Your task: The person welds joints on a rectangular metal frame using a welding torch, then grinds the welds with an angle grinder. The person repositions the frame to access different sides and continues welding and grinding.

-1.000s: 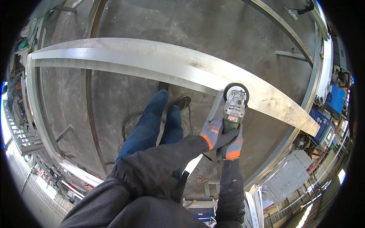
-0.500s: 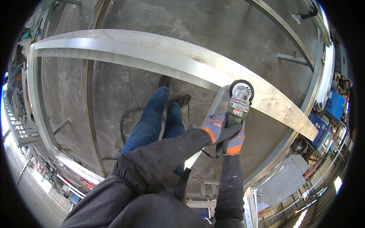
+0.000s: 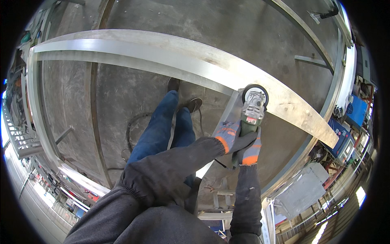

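An angle grinder [image 3: 252, 110] with a silver head, dark green body and round disc is held in both my gloved hands. My left hand [image 3: 228, 135], in a grey and orange glove, wraps round the left side of its body. Behind it, my right hand [image 3: 251, 150] closes on the rear of the same body. The disc [image 3: 255, 96] lies over the long metal beam [image 3: 203, 67], by the joint with a crosspiece [image 3: 227, 110]. Whether the disc touches the metal I cannot tell. My palms hide much of the grinder's body.
A large welded metal frame [image 3: 35, 97] surrounds my legs. Its beam curves across in front of me. A dark cable [image 3: 129, 130] lies on the concrete floor [image 3: 162, 20] beside my feet. Blue machines [image 3: 357, 112] and a grey sheet [image 3: 302, 185] stand at the right.
The whole view has shifted very slightly. The grinder and both hands appear a few pixels further left, with the disc still over the same joint.
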Motion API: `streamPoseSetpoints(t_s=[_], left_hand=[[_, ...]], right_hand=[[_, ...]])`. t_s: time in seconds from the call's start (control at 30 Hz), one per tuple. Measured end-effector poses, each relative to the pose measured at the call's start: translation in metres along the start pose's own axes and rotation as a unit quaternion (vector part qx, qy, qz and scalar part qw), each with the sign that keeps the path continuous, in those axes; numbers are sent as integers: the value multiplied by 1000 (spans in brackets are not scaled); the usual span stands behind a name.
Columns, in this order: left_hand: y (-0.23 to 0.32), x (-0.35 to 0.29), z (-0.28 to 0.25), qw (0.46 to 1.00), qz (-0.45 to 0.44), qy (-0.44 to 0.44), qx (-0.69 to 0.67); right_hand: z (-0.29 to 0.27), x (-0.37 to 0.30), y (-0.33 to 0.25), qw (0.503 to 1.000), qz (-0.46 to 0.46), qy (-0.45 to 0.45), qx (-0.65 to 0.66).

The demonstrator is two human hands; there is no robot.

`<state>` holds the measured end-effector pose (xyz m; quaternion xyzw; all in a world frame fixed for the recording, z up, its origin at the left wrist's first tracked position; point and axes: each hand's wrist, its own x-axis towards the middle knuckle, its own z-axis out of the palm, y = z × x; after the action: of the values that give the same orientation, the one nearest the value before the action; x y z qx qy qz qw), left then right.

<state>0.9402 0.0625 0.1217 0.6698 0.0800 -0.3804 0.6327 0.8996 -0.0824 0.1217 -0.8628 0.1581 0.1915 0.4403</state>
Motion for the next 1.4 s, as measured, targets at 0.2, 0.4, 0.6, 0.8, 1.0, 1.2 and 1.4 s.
streamPoseSetpoints(t_s=[0.2, 0.4, 0.6, 0.8, 1.0, 1.2, 1.4], left_hand=[[3, -2, 2, 995, 5, 8, -103], [7, 2, -2, 1000, 12, 21, -1], [5, -1, 0, 999, -21, -4, -42], [5, 2, 1, 995, -18, -6, -95], [8, 3, -2, 995, -6, -3, -104], [16, 0, -4, 995, -38, 7, -90], [14, -1, -4, 991, -25, -16, -130]], right_hand=[[2, 5, 7, 1000, 5, -2, 23], [0, 7, 2, 1000, 26, 11, 7], [-5, 8, -3, 1000, -18, -4, -14], [-6, 16, 6, 999, 8, -41, 14], [-5, 13, 2, 998, 0, -35, 55], [-9, 14, 5, 999, 20, -31, 36], [-8, 15, 0, 998, -3, -46, -41]])
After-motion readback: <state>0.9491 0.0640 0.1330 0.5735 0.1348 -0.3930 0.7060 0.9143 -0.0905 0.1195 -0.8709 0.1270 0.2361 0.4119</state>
